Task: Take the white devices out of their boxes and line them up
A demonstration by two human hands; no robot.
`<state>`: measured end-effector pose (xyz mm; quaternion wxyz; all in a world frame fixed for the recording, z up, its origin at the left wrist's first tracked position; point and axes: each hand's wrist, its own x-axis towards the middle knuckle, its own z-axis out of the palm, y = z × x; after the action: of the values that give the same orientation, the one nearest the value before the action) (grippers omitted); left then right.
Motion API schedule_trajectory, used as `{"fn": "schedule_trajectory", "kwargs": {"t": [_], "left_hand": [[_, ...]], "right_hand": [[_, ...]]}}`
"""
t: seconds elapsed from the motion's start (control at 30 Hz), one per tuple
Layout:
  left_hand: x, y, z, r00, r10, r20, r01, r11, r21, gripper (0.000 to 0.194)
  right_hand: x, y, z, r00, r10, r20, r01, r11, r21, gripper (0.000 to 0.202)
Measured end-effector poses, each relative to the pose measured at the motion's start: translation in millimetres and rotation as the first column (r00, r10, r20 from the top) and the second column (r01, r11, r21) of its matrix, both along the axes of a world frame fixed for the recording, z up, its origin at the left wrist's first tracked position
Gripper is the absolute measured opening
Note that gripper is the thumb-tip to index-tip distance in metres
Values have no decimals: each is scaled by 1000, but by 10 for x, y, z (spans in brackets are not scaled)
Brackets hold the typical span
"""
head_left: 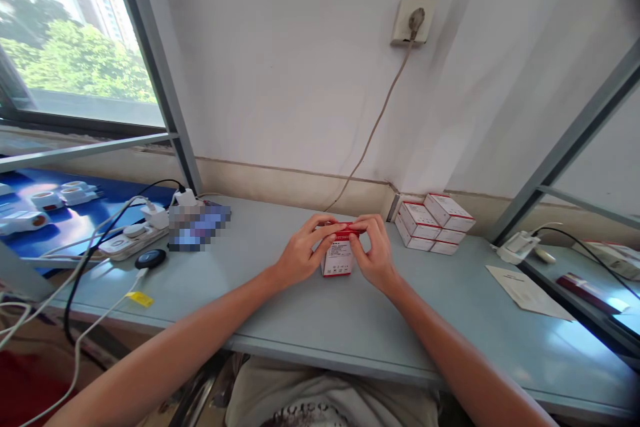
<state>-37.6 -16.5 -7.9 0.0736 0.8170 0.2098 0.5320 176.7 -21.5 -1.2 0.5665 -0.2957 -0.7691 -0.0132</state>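
Note:
A small white and red cardboard box point(339, 260) stands upright on the grey table in front of me, with printed text on its near face. My left hand point(306, 250) grips its upper left side, fingers bent over the red top. From the right, my right hand point(373, 250) holds the upper right side the same way, thumb on the near face. Both hands are closed on the box, and their fingertips meet near its top flap. The far side of the box is hidden.
Several similar boxes point(433, 223) are stacked at the back right. A white paper point(527, 291) lies further right. On the left are a power strip point(133, 240), a round black puck point(151, 258), a blurred-out phone-like item point(200, 227) and loose cables. A wall socket point(415, 20) is above.

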Motion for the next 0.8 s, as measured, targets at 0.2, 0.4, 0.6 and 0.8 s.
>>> {"fn": "schedule_trajectory", "kwargs": {"t": [0.2,0.4,0.6,0.8], "left_hand": [[-3,23,-2,1000,13,19,-14,998,54,38],[-11,50,-2,1000,15,16,-16,999,33,38],[-13,74,-20,1000,17,18,-18,999,41,39],[-18,72,-28,1000,15,11,-16,999,36,39]], "right_hand": [[13,18,-16,999,-29,42,28,1000,15,15],[9,46,-38,998,-55,41,53,997,53,14],[1,44,-17,994,-89,55,82,990,117,13],[2,17,12,987,-131,90,115,980,164,12]]}}
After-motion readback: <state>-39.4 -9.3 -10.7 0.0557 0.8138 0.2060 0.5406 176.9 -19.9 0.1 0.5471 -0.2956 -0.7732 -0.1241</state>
